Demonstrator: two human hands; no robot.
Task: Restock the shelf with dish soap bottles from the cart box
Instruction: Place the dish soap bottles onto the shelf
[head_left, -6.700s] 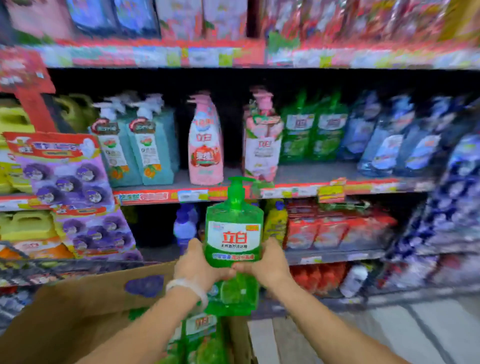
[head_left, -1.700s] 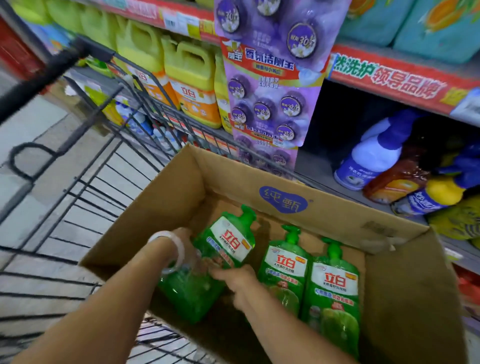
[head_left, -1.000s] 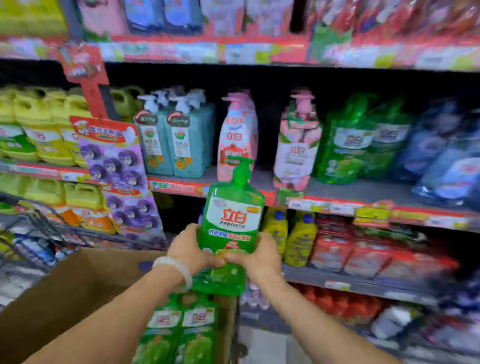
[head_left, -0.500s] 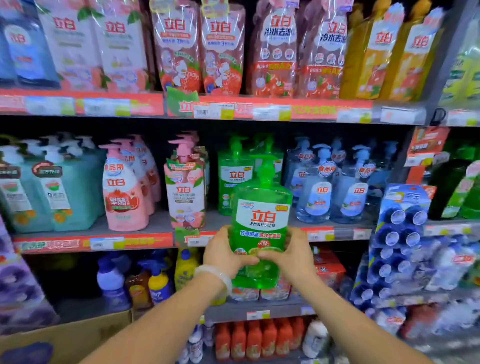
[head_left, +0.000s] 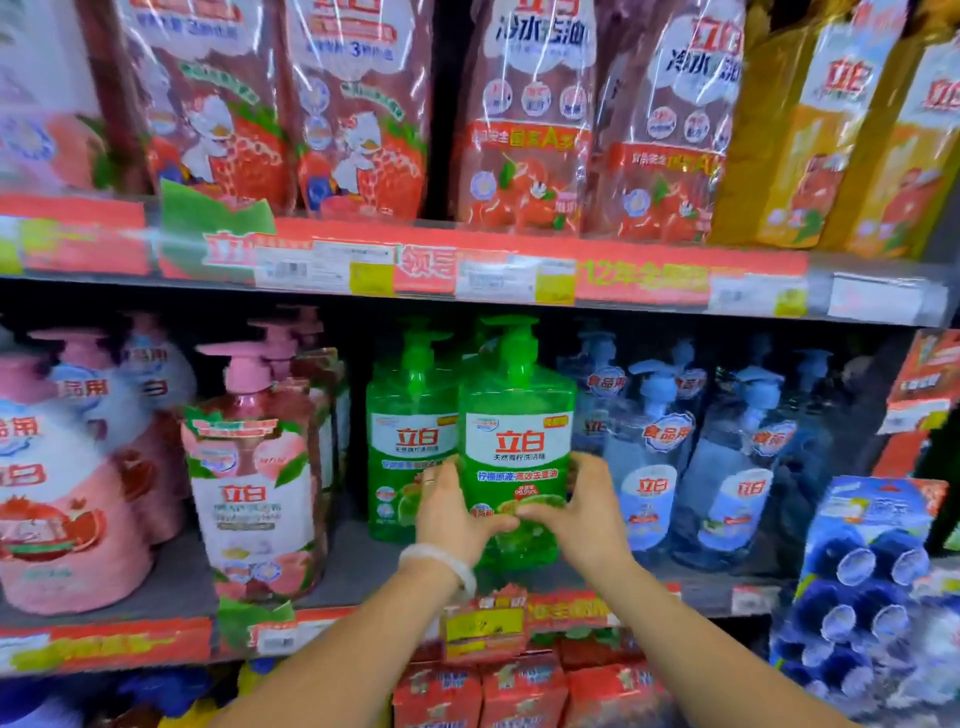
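At frame centre, on the middle shelf (head_left: 171, 582) | green dish soap bottle (head_left: 517, 441) upright, pump up | left hand (head_left: 451, 512) and right hand (head_left: 584, 506) clamp its lower sides | open slot straight behind, beside shelved green bottle (head_left: 408, 441).

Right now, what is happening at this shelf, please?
A person is restocking dish soap. Both hands hold one green bottle by its lower half: the left hand on its left side, the right hand on its right. The bottle is upright at the front of the middle shelf, just right of another green bottle that already stands there. Pink bottles stand to the left and blue bottles to the right. Whether its base already rests on the shelf, I cannot tell.
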